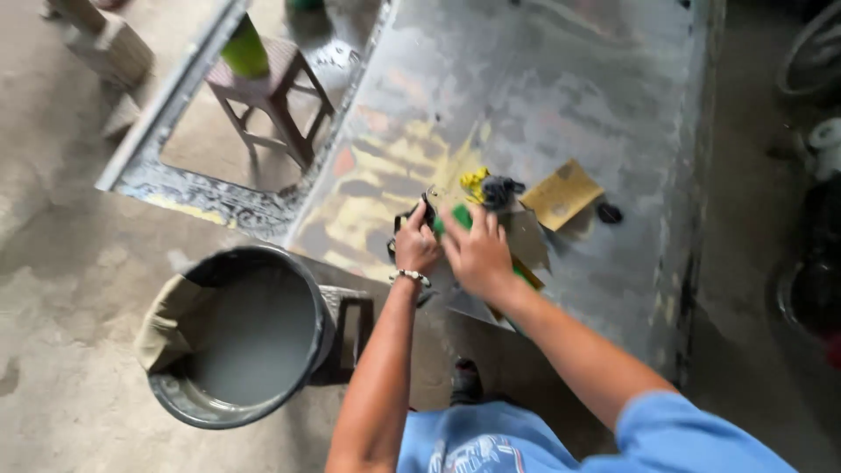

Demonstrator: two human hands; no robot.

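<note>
On the paint-stained metal desk, near its front edge, both my hands work on a green-bodied power tool. My left hand, with a bead bracelet at the wrist, is curled around the tool's dark left end, fingers wrapped and closed on it. My right hand lies flat over the top of the green body, fingers spread slightly and pressing down; only a patch of green shows between the two hands.

Just beyond the tool: a yellow and black lump, touching or nearly touching the tool's far end; I cannot tell whether it is a part of the tool or a separate item. Right of that lies a tan sheet of abrasive paper, flat on the desk. A grey sheet sits between it and my right hand. A small dark round piece rests just right of the tan sheet.

Left of me on the floor: a black bucket holding grey liquid, with a cloth draped over its left rim. Well beyond it, a brown stool carries a green object.
</note>
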